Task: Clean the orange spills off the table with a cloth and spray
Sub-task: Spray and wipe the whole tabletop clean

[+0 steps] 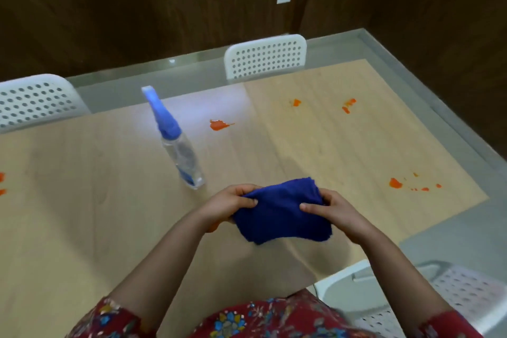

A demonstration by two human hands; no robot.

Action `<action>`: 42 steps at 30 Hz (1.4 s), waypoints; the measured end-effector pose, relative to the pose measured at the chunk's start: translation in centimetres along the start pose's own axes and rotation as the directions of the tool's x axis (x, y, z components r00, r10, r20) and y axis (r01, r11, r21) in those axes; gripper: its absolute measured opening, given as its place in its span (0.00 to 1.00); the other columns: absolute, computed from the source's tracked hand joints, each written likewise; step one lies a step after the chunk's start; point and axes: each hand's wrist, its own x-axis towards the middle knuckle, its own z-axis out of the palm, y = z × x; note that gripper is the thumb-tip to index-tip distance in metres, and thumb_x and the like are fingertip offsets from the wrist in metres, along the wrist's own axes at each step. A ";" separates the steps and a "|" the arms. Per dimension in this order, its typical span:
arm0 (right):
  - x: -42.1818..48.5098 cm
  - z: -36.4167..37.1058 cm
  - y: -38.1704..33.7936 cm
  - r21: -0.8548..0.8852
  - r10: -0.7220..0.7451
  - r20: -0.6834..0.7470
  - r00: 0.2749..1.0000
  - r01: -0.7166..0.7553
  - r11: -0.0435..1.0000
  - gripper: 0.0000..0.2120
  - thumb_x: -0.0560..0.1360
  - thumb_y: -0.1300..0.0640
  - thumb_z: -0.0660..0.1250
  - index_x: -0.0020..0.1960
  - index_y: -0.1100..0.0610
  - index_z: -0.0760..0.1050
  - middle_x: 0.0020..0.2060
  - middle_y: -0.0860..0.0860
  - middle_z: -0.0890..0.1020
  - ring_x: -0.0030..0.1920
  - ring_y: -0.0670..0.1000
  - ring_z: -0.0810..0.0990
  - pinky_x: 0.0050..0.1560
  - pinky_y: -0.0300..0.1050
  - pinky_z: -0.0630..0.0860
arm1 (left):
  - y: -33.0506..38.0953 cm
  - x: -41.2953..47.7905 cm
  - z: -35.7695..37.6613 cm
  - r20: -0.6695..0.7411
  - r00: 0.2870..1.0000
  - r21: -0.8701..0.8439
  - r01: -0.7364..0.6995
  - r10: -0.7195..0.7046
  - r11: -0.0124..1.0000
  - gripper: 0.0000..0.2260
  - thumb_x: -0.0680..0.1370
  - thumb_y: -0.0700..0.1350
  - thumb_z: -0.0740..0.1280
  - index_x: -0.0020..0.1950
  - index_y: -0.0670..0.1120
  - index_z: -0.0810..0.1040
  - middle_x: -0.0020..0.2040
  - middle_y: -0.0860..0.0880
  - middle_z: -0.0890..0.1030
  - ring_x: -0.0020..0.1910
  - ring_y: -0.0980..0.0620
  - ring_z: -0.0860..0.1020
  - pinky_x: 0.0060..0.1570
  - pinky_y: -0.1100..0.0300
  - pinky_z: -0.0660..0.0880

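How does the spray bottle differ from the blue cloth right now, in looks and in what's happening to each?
The spray bottle stands upright on the table, untouched; the cloth is gripped by the left hand and the right hand. The spray bottle is rigid, with a clear body and a pale blue top; the cloth is soft, bunched and dark blue all over. Both are at least partly blue.

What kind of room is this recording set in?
Probably a dining or meeting room: a large glass-topped table, white perforated chairs pulled up around it, and dark wood-panelled walls behind.
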 end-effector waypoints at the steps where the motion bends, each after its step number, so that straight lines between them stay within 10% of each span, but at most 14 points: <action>1: -0.1 -1.5 0.0 -0.027 -0.016 -0.066 0.998 0.014 1.000 0.11 0.73 0.58 0.72 0.55 0.55 0.79 0.48 0.49 0.85 0.52 0.53 0.83 0.53 0.45 0.79 | 0.0 1.2 1.5 0.015 1.000 -0.014 0.013 -0.013 1.000 0.14 0.80 0.39 0.61 0.60 0.54 0.79 0.57 0.51 0.83 0.56 0.49 0.81 0.56 0.47 0.78; 6: 2.4 -6.4 -1.1 -0.514 -0.213 -0.443 0.871 -0.052 0.856 0.13 0.73 0.53 0.71 0.56 0.48 0.75 0.52 0.47 0.80 0.57 0.53 0.77 0.54 0.44 0.71 | 0.4 5.2 9.0 0.098 0.993 -0.154 0.086 -0.071 0.984 0.14 0.80 0.44 0.63 0.66 0.51 0.73 0.61 0.53 0.79 0.58 0.53 0.79 0.57 0.54 0.77; 9: 4.3 -4.3 1.7 -0.792 -0.396 -0.518 0.758 -0.249 0.558 0.27 0.77 0.46 0.62 0.74 0.45 0.60 0.75 0.51 0.59 0.75 0.59 0.54 0.71 0.61 0.53 | -1.5 6.5 9.3 -0.209 0.974 0.493 0.027 0.088 0.870 0.24 0.79 0.51 0.65 0.74 0.49 0.66 0.70 0.51 0.72 0.68 0.51 0.71 0.69 0.56 0.65; 11: 5.4 -2.4 4.9 -0.778 -0.306 -0.491 0.816 -0.252 0.575 0.28 0.79 0.40 0.54 0.77 0.41 0.53 0.79 0.50 0.48 0.77 0.60 0.44 0.72 0.66 0.45 | -2.7 7.3 8.6 -0.331 0.897 0.756 0.065 0.294 0.651 0.32 0.78 0.55 0.65 0.78 0.53 0.54 0.79 0.50 0.53 0.78 0.50 0.53 0.74 0.53 0.50; 14: 6.9 -0.5 8.4 -0.826 -0.200 -0.414 0.888 -0.274 0.493 0.28 0.79 0.36 0.42 0.78 0.41 0.48 0.79 0.47 0.47 0.78 0.61 0.45 0.72 0.71 0.45 | -4.2 8.9 7.6 -0.284 0.932 0.812 0.108 0.226 0.574 0.42 0.76 0.62 0.62 0.77 0.58 0.34 0.76 0.54 0.29 0.75 0.52 0.31 0.71 0.47 0.32; 19: 2.1 -1.8 12.5 -0.952 -0.304 -0.146 0.941 -0.050 0.302 0.27 0.80 0.37 0.43 0.78 0.41 0.50 0.78 0.47 0.54 0.78 0.59 0.49 0.72 0.68 0.52 | -5.6 10.5 6.3 -0.267 0.954 0.856 0.171 0.134 0.487 0.40 0.76 0.69 0.54 0.75 0.58 0.29 0.73 0.54 0.23 0.73 0.51 0.26 0.70 0.43 0.30; 27: 7.6 -6.8 10.1 -0.847 -0.259 -0.416 0.872 -0.269 0.458 0.26 0.77 0.34 0.42 0.75 0.33 0.50 0.78 0.45 0.49 0.77 0.65 0.41 0.67 0.75 0.44 | -5.4 10.4 6.1 -0.221 0.969 0.860 0.138 0.115 0.491 0.41 0.76 0.70 0.52 0.75 0.57 0.28 0.72 0.53 0.23 0.72 0.50 0.25 0.69 0.43 0.28; 34: 0.9 -3.8 14.6 -0.950 -0.439 0.167 0.883 0.263 0.166 0.25 0.82 0.46 0.47 0.78 0.45 0.50 0.78 0.49 0.55 0.77 0.57 0.52 0.72 0.57 0.55 | -5.3 10.5 6.2 -0.216 0.972 0.862 0.145 0.093 0.486 0.40 0.76 0.69 0.53 0.75 0.57 0.28 0.73 0.53 0.23 0.72 0.50 0.25 0.69 0.43 0.28; 39: 6.6 -8.6 12.1 -0.901 -0.383 -0.282 0.880 -0.105 0.421 0.26 0.81 0.46 0.45 0.77 0.52 0.58 0.77 0.52 0.59 0.76 0.58 0.58 0.69 0.61 0.66 | -5.2 10.5 6.0 -0.209 0.974 0.861 0.143 0.084 0.488 0.41 0.76 0.69 0.53 0.74 0.57 0.27 0.72 0.53 0.22 0.71 0.50 0.24 0.67 0.44 0.27; 42: 9.3 -3.8 9.1 -0.906 -0.417 -0.261 0.871 -0.072 0.416 0.28 0.79 0.46 0.46 0.77 0.53 0.59 0.76 0.54 0.60 0.76 0.60 0.59 0.69 0.62 0.65 | -5.3 10.4 6.1 -0.200 0.976 0.860 0.134 0.083 0.493 0.40 0.76 0.69 0.53 0.73 0.59 0.26 0.72 0.53 0.22 0.71 0.51 0.24 0.68 0.44 0.27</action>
